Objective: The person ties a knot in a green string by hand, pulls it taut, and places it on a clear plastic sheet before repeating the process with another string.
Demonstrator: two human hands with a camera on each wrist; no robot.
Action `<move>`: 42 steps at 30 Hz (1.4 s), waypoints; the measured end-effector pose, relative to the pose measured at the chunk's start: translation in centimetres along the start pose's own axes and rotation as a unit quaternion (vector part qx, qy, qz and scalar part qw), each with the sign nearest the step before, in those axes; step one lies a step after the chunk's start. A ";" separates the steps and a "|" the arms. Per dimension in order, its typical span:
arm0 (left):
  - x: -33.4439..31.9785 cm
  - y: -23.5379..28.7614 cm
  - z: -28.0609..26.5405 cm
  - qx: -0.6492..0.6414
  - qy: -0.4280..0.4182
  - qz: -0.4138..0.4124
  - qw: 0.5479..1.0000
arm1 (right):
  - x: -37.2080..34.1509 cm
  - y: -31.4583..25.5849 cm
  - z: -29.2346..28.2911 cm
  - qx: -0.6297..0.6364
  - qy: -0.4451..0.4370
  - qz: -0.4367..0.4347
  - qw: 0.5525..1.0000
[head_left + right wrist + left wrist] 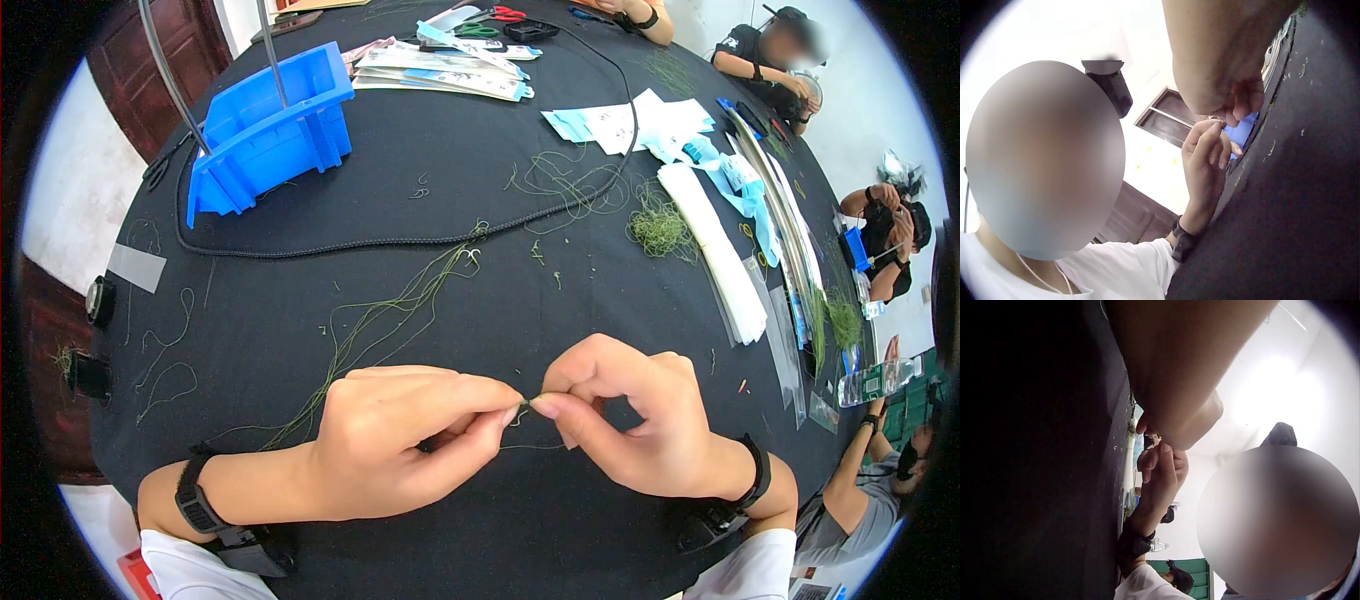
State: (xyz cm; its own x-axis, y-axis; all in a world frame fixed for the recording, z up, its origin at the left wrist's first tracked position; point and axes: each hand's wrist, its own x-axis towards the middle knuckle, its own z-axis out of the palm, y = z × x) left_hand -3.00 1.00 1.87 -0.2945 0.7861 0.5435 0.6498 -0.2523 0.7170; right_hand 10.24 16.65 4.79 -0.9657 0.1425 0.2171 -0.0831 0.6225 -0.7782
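Low in the middle of the head view, my left hand [400, 435] and right hand [640, 410] meet fingertip to fingertip. Each pinches a thin green line [526, 403] between thumb and index finger, with only a tiny bit of it showing between them. A small pale curved piece [518, 417] hangs just under the left fingertips. Long loose green strands [345, 360] run over the black cloth behind the left hand. Both wrist views show the left hand [1200, 153] and right hand [1163, 472] close together above the table; the line is barely visible there.
A blue bin [270, 135] with metal rods stands at the back left, a black cord [350, 245] curving past it. Tangled green line [662, 230], white strips [715, 250] and packets [440, 75] lie farther back. Small hooks [420, 187] sit mid-table. Other people work at right.
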 end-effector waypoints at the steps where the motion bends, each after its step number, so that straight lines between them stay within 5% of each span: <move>1: 0.0 0.0 0.0 -0.001 0.003 -0.008 1.000 | 0.0 0.1 0.1 0.011 0.008 -0.002 1.000; 9: -0.2 0.0 -0.1 -0.013 0.005 -0.044 0.999 | 0.0 0.8 0.3 0.035 0.028 -0.016 0.999; 12: -0.2 0.1 0.1 -0.021 0.014 -0.057 0.998 | 0.2 0.2 0.0 0.073 -0.004 0.049 0.996; 26: -0.2 0.1 0.3 -0.046 0.006 -0.076 0.996 | 0.0 1.5 0.9 -0.059 0.048 -0.128 0.989; 35: 0.4 0.4 0.0 -0.007 -0.059 -0.025 0.998 | 0.1 1.3 0.5 -0.043 0.012 -0.112 0.993; 42: 0.3 -0.1 0.3 0.017 -0.032 0.026 0.999 | 0.2 1.1 0.1 -0.018 -0.023 -0.080 0.996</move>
State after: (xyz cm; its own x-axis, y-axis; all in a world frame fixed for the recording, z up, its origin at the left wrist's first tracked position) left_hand -2.95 1.47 1.84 -0.2150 0.8067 0.5504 0.6869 -0.2757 0.6724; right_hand 9.97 17.33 3.91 -0.9509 0.0049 0.3095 -0.2289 0.6616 -0.7140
